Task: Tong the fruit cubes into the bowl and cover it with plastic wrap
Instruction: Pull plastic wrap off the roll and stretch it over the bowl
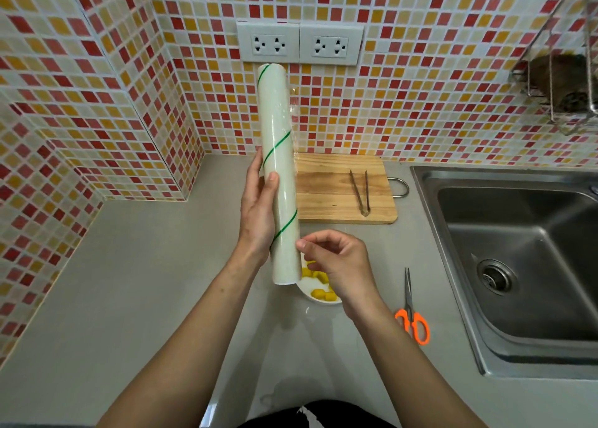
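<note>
Wrapping step: my left hand (259,207) grasps the plastic wrap roll (280,175) upright. My right hand (336,262) pinches at its film edge, at 3 o'clock. Next, I judge, draw film over the bowl (318,298) of fruit cubes (320,293).

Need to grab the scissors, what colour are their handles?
Bright orange handles on the scissors, seen in the head view.

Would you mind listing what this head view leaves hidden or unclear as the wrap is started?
- Bowl: mostly covered by the right hand and the plastic wrap roll; only part of its rim shows.
- Fruit cubes: a few show, so their count is unknown.
- Loose film edge: too clear to tell whether the right fingers pinch it.
- Wire rack: cut by the right edge, contents blurred.
- Sink: cut by the right edge.
</note>
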